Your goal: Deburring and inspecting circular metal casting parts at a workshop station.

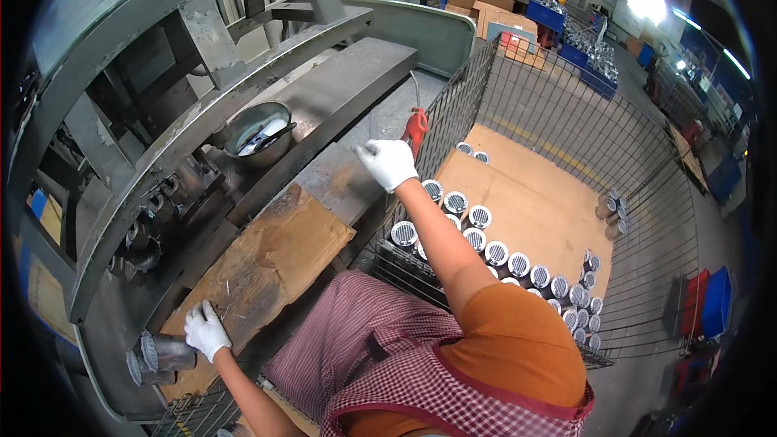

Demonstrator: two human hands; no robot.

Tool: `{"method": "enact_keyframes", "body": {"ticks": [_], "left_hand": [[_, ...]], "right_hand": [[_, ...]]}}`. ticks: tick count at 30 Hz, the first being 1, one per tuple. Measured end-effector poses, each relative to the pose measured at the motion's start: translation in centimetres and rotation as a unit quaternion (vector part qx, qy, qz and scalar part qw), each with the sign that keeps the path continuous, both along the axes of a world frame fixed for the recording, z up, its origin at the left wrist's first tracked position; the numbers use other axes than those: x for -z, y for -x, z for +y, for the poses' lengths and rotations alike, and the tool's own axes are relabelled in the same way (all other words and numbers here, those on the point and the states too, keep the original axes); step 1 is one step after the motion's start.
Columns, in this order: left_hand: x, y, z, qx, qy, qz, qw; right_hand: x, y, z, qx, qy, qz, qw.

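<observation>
Two metal cylinders (171, 351) lay lower left, long axes running sideways, flanged ends pointing left; beside them my left gloved hand (207, 331) curled at the stained cardboard (271, 267), its grip hidden; my right gloved hand (390, 165) hung loosely curled, whether around anything I could not tell

Beside the wire cage (457, 101), I couldn't tell whether the right grip (389, 164) held anything; inside, the forearm (437, 235) partly hid some cylinders (455, 219); beyond, silver parts (599, 57) were too small to identify.
</observation>
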State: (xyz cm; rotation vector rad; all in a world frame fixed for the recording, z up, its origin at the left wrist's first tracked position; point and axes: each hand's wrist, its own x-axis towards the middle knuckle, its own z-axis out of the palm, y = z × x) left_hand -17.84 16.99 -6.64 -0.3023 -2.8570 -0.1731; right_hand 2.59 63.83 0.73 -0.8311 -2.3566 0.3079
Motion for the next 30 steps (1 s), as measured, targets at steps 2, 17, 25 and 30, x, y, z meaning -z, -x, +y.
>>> {"method": "enact_keyframes", "body": {"ticks": [2,17,25,30], "left_hand": [[-0.2,-0.7,0.6,0.016,-0.013,0.026,0.999],[0.4,-0.8,0.2,0.019,-0.065,0.213,0.975],[0.5,-0.1,-0.3,0.021,-0.014,0.036,0.999],[0.3,-0.9,0.5,0.005,-0.051,0.161,0.986]], "right_hand": [[-0.1,-0.1,-0.1,-0.002,0.004,0.002,1.0],[-0.1,0.1,-0.4,-0.003,0.011,-0.001,1.0],[0.1,0.2,-0.2,-0.003,0.006,-0.005,1.0],[0.1,0.1,-0.3,0.0,0.0,-0.004,1.0]]}}
